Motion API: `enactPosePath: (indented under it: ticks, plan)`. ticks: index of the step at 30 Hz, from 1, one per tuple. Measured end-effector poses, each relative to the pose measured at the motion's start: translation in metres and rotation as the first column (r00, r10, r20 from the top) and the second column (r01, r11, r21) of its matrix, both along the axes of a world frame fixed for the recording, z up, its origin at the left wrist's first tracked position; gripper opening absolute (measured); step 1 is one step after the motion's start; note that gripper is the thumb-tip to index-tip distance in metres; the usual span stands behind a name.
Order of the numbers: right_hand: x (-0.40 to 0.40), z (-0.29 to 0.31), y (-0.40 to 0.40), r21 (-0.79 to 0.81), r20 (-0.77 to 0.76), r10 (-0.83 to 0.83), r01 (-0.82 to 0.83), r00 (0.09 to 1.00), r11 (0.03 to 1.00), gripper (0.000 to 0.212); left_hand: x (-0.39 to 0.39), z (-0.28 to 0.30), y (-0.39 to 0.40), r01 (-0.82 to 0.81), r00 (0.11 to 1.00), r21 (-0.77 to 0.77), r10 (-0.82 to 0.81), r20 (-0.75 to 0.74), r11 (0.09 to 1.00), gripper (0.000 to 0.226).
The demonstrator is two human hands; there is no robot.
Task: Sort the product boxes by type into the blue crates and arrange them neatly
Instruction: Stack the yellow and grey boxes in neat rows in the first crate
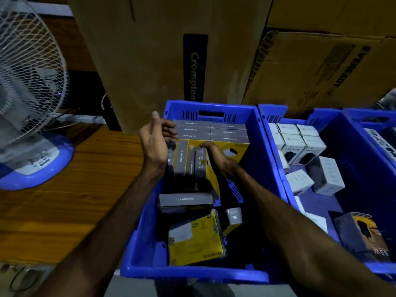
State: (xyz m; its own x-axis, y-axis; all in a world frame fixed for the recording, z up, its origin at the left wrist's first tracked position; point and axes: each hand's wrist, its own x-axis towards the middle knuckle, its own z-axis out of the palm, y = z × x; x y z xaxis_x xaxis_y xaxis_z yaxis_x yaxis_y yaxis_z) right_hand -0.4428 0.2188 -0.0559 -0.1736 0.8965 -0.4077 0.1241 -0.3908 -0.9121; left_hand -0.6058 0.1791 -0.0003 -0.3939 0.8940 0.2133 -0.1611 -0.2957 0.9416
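Observation:
A blue crate (192, 273) in front of me holds grey and yellow Lapcare boxes. Neat grey rows (210, 130) fill its far end. In front of them stand three upright grey and yellow boxes (188, 161). My right hand (214, 153) curls over their tops. My left hand (155, 142) is open at the crate's left rim, its fingertips by the grey rows. Nearer me lie a flat grey box (185, 199), a yellow box (197, 241) and a small pale box (234, 217). The crate on the right (287, 183) holds white boxes (300, 138) and a dark box (362, 234).
A third blue crate (375, 118) shows at the far right. Tall cardboard cartons (160, 50) stand close behind the crates. A table fan (32, 82) with a blue base sits at the left on the wooden table (75, 200).

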Motion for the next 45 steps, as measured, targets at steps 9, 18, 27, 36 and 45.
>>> enactPosePath:
  ticks: [9, 18, 27, 36, 45]
  plan:
    - [-0.002, 0.005, 0.005, -0.043, 0.060, 0.195, -0.193, 0.979, 0.980, 0.037, -0.001, 0.004, -0.002, -0.013, 0.998, -0.040, 0.016, 0.058, 0.999, 0.054]
    - [-0.008, 0.007, 0.003, -0.021, 0.065, 0.190, -0.189, 0.980, 0.982, 0.043, -0.004, 0.002, 0.002, -0.037, 0.990, -0.064, 0.046, 0.133, 0.997, 0.057]
    - [-0.009, 0.014, -0.003, 0.020, 0.125, 0.368, -0.373, 0.921, 0.927, 0.027, -0.008, -0.001, 0.004, -0.031, 0.991, -0.068, 0.039, 0.131, 0.997, 0.059]
    - [0.017, 0.009, 0.012, 0.048, 0.358, 0.392, -0.436, 0.847, 0.899, 0.014, -0.006, 0.001, 0.003, -0.002, 0.997, -0.065, 0.007, 0.078, 0.998, 0.057]
    - [0.050, 0.021, 0.002, -0.124, 0.525, 0.422, -0.424, 0.739, 0.897, 0.079, -0.004, 0.002, 0.003, 0.038, 0.998, -0.058, -0.035, 0.055, 0.998, 0.056]
